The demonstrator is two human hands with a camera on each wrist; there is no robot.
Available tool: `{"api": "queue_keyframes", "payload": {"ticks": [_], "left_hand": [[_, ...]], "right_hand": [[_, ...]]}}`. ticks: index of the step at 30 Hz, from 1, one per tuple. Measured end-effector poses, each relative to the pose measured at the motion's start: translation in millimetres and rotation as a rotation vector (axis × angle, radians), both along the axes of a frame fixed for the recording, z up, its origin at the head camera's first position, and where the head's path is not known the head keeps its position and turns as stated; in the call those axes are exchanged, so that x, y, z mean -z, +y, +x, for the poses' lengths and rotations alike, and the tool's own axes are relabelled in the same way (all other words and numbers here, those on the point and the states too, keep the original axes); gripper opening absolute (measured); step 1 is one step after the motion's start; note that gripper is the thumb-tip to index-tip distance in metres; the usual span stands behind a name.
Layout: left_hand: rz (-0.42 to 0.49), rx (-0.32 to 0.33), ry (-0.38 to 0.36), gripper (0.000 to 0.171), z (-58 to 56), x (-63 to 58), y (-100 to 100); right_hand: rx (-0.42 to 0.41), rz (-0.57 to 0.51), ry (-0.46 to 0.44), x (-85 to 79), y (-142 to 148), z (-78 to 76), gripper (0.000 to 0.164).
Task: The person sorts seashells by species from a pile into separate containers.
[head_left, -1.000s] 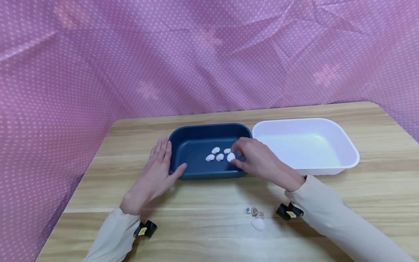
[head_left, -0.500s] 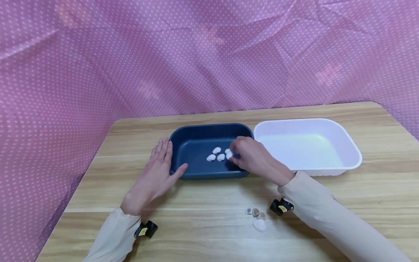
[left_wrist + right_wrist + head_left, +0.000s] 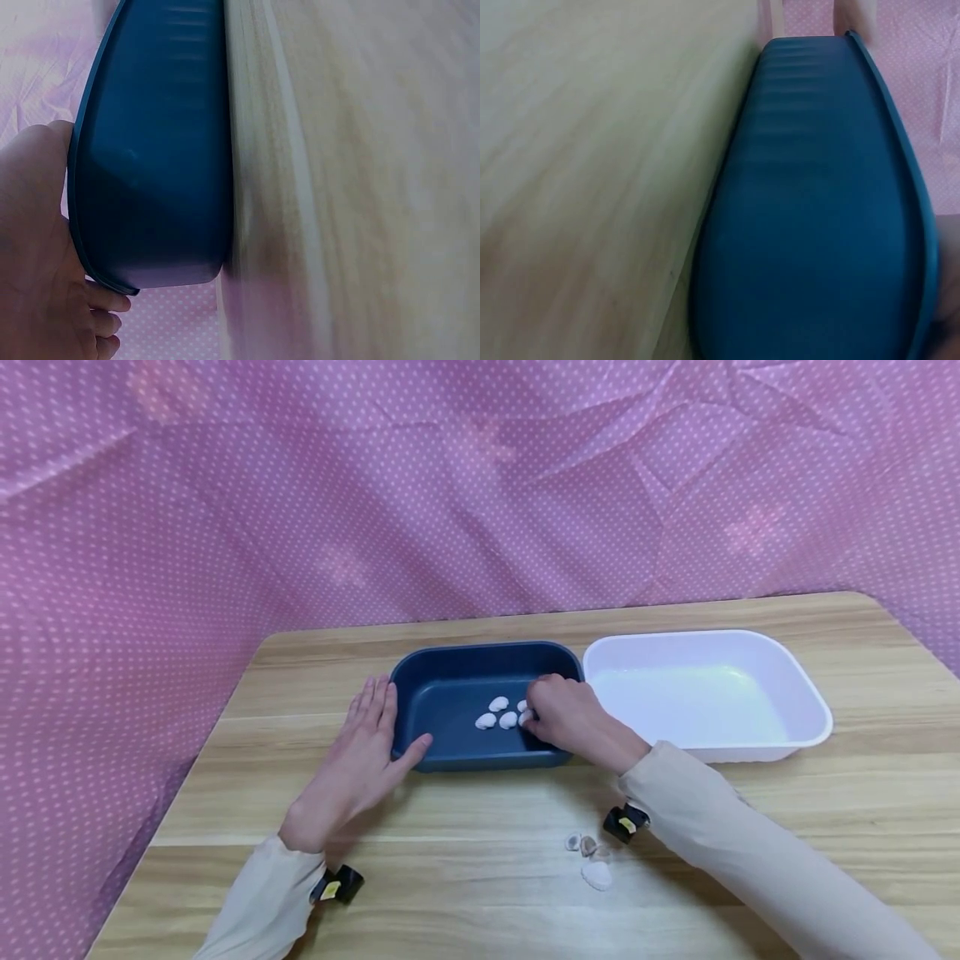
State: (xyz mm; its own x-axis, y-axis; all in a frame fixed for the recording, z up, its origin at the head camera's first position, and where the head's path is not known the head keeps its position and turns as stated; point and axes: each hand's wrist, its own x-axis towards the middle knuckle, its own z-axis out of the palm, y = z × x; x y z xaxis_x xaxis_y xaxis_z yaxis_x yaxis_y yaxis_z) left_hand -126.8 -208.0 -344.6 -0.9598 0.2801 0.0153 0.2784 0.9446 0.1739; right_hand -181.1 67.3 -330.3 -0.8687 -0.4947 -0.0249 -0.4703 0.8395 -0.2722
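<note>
Head view: your right hand (image 3: 568,714), fingers curled, pinches a white shell (image 3: 524,720) at its left edge, inside the blue tray (image 3: 487,762), whose long side runs left to right; your left hand (image 3: 352,760), straight-fingered against the opposite end, lies farther off.

Dark blue tray (image 3: 491,762), rectangular with rounded corners, set upright on wooden table (image 3: 465,860). Left end touched by left hand (image 3: 348,760), fingers laid straight along rim, thumb spread over near corner. Four white shells (image 3: 485,721), small and rounded, laid in two rows on tray floor, centre to right; far right one partly covered by right hand (image 3: 573,714). Fifth shell (image 3: 524,717), at right end of near row, pinched by curled fingers, partly hidden.
</note>
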Motion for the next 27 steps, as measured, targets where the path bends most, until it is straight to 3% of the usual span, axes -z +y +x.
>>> {"api": "queue_keyframes", "payload": {"ticks": [5,13,27], "left_hand": [[0.006,0.003,0.003,0.095,0.0,0.3,0.4],[0.012,-0.007,-0.01,0.097,0.1,-0.9,0.8],[0.014,-0.018,-0.019,0.097,0.1,-0.2,0.4]], "right_hand": [[0.037,0.073,-0.047,0.5,-5.7,-1.8,0.019],[0.054,0.142,-0.043,2.4,-9.9,-4.2,0.028],[0.059,0.094,-0.063,-0.1,-9.0,-3.9,0.025]]}}
